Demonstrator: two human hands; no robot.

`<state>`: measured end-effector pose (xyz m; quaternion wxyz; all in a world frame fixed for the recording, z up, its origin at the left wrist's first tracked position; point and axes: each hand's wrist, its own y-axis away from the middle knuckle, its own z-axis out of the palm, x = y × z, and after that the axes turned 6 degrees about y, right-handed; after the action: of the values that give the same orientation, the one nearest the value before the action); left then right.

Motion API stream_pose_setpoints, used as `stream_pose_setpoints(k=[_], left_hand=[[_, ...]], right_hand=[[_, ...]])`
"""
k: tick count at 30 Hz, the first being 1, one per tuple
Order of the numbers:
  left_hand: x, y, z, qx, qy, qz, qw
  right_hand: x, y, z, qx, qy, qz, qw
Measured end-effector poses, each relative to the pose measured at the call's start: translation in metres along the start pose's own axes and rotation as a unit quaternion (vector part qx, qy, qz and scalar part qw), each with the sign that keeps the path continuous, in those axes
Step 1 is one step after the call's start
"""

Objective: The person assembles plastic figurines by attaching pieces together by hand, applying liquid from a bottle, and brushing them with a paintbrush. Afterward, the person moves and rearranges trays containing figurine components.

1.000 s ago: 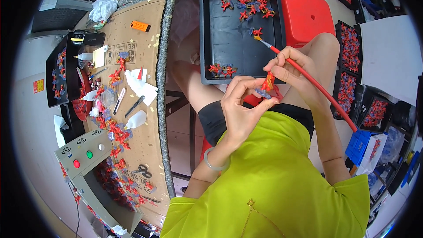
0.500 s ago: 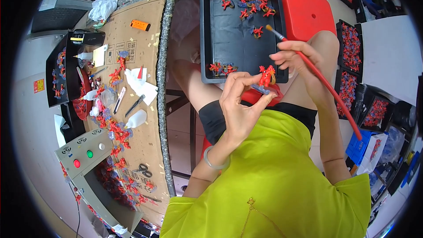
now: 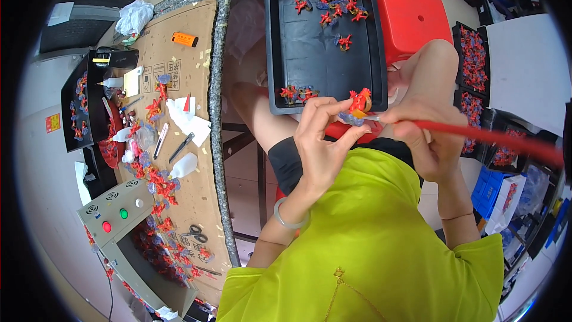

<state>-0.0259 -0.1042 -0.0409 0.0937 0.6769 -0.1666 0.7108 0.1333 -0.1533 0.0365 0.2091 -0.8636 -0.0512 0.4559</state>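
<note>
From where I'm standing, the left hand (image 3: 322, 146) is pinching a red figure (image 3: 360, 100) by its bluish base, the figure's length pointing away from the person. The right hand (image 3: 432, 140), apart from the left, is gripping a brush (image 3: 488, 133) crosswise from the right, its tip seemingly touching the figure low down, while the black tray (image 3: 316, 62) is sitting just beyond.

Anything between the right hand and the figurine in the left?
Only the brush in the right hand, its bristles apparently touching the figurine. Nothing else visible is in the way; the left hand holds the figurine from the left.
</note>
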Motion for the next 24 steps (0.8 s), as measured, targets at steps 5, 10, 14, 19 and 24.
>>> stream_pose_setpoints(k=[5, 10, 14, 19, 24], left_hand=[[0.005, -0.001, 0.001, 0.028, -0.111, 0.07, 0.991], [0.013, -0.005, -0.002, 0.025, -0.153, 0.132, 0.979], [0.015, -0.007, -0.004, 0.027, -0.162, 0.153, 0.974], [0.017, -0.004, 0.002, -0.005, -0.159, 0.189, 0.969], [0.016, -0.001, 0.006, -0.014, -0.156, 0.199, 0.967]], right_hand=[[0.007, 0.0, 0.004, 0.016, -0.036, 0.025, 0.999], [0.018, 0.002, 0.014, 0.027, -0.343, 0.121, 0.931], [0.029, 0.002, 0.005, 0.165, -0.23, 0.148, 0.948], [0.04, 0.0, 0.022, 0.021, -0.295, 0.278, 0.914], [0.049, -0.005, 0.021, -0.029, -0.349, 0.344, 0.871]])
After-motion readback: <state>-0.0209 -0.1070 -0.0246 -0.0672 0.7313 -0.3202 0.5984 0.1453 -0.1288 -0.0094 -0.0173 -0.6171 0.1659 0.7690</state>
